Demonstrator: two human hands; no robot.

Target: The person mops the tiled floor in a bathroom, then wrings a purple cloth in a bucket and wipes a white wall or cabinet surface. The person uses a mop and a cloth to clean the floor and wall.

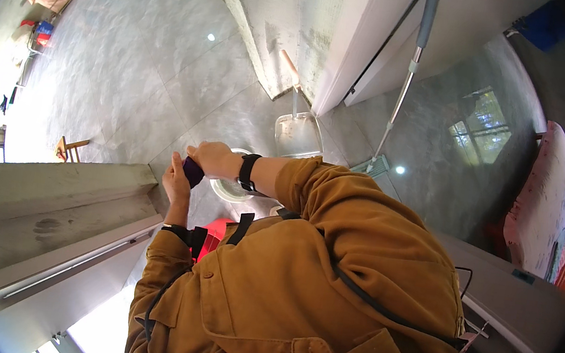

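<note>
A small bunched dark purple cloth is held between my two hands. My left hand has it from the left, fingers pointing up. On the other side, my right hand grips its upper right part. Just right of the cloth and lower down stands a round white bucket on the floor, partly covered by my right wrist and forearm. What is inside the bucket is hard to make out. A red plastic object shows beside my left forearm, mostly hidden by my sleeve and body.
A metal dustpan with a wooden-ended handle leans at the wall corner. The mop stands against a white door frame. A low wall juts in from the left, a wooden stool behind it. A bed is far right.
</note>
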